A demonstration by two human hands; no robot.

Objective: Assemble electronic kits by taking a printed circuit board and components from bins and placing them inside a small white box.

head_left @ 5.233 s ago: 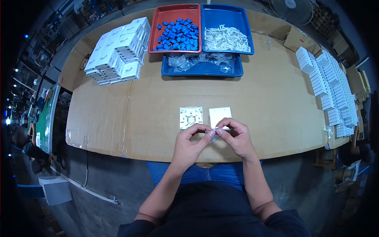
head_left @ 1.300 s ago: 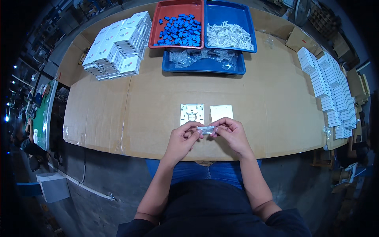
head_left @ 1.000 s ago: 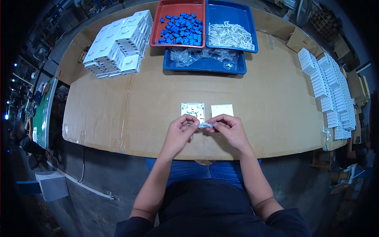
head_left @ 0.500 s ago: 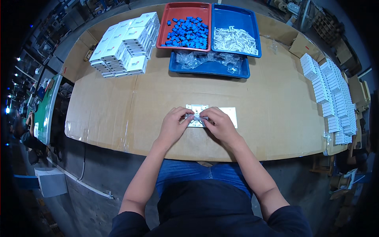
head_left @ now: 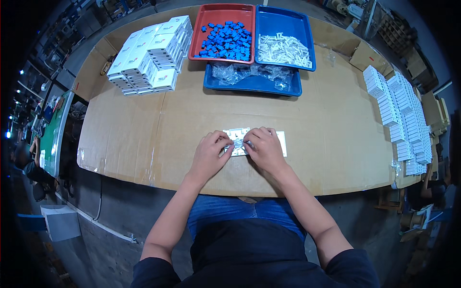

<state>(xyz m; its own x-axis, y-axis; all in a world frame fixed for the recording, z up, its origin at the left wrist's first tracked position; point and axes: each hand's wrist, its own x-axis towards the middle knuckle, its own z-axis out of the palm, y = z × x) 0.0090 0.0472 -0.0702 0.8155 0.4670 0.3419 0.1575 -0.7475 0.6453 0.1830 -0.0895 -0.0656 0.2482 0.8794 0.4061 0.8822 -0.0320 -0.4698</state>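
Packet (head_left: pixel 237 143), clear plastic by the looks, is over the white plate (head_left: pixel 236 132), left hand (head_left: pixel 210 150) and right hand (head_left: pixel 265 148) pinching its ends, prob super light, floppy, kinda slippery, so ends seem best to grab

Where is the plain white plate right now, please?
In the head view, the plain white plate lies on the cardboard, just right of the white base, partly hidden by the right hand.

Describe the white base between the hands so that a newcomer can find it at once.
On the cardboard-covered table, find the left hand and right hand. Between them, partly hidden, lies the white square base. Its molded details distinguish it from the plain white plate to its right.
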